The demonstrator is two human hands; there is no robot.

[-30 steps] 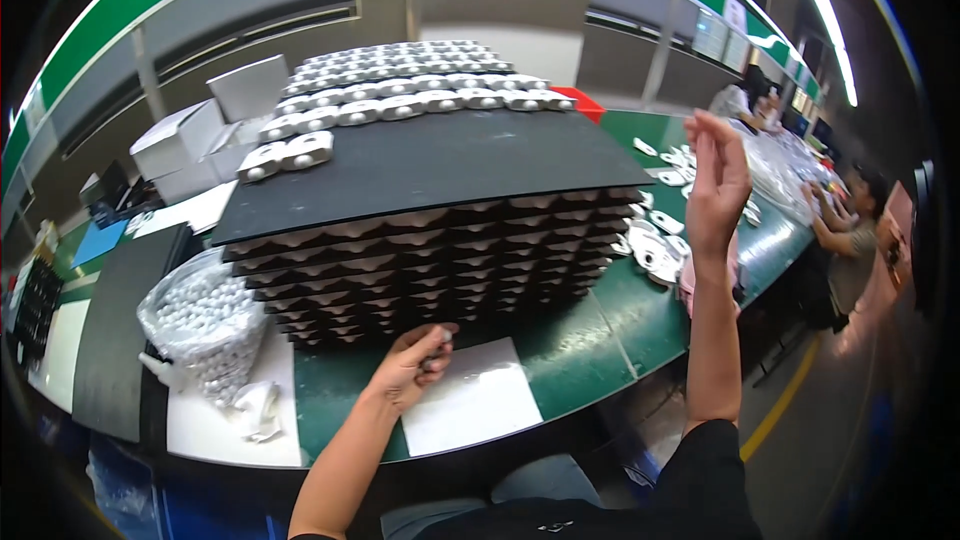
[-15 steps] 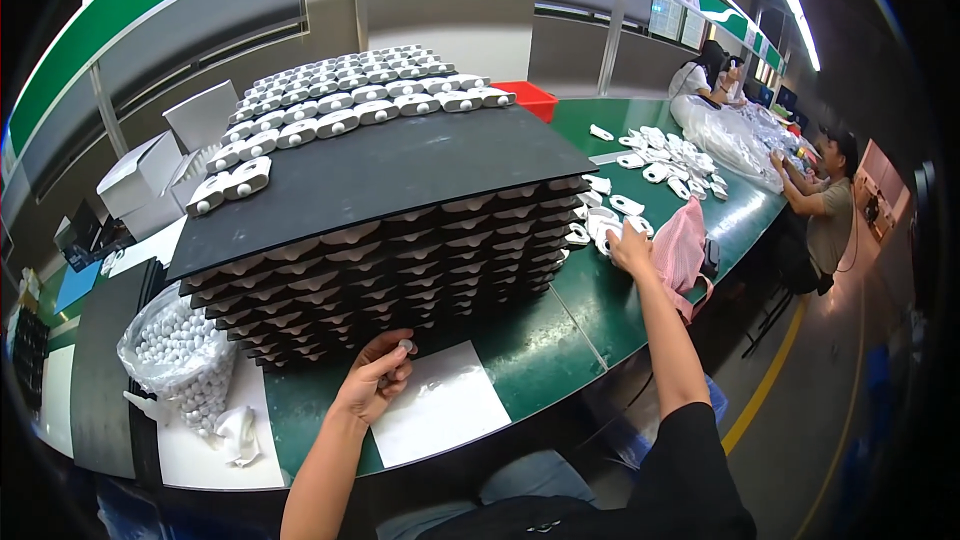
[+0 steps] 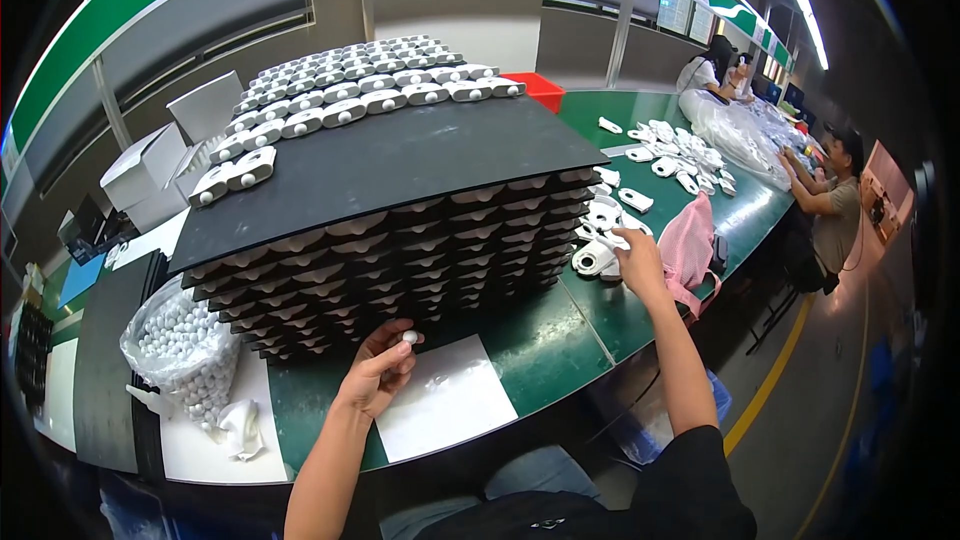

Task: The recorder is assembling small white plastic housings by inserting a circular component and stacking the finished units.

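Observation:
My left hand (image 3: 377,370) pinches a small white ball (image 3: 410,337) between thumb and fingertips, above a white sheet (image 3: 447,400) at the table's front edge. Further right, my right hand (image 3: 640,262) reaches into a small heap of white plastic housings. Its fingers close on one white plastic housing (image 3: 594,259), oval with a round hole; the exact grip is partly hidden. Between and beyond my hands rises a tall stack of black trays (image 3: 400,285) full of white parts. Rows of white housings with balls fitted (image 3: 345,112) cover the far part of its black top sheet (image 3: 420,160).
A clear bag of white balls (image 3: 185,350) stands left of the stack. Beside my right hand lies a pink mesh cloth (image 3: 688,250). More white housings (image 3: 680,152) are strewn farther back, near a red bin (image 3: 535,90). A co-worker (image 3: 835,200) sits at the right.
My right hand has shifted slightly right and lower at the heap, and a housing with a hole now shows by its fingers. My left hand keeps the ball, which is now more visible.

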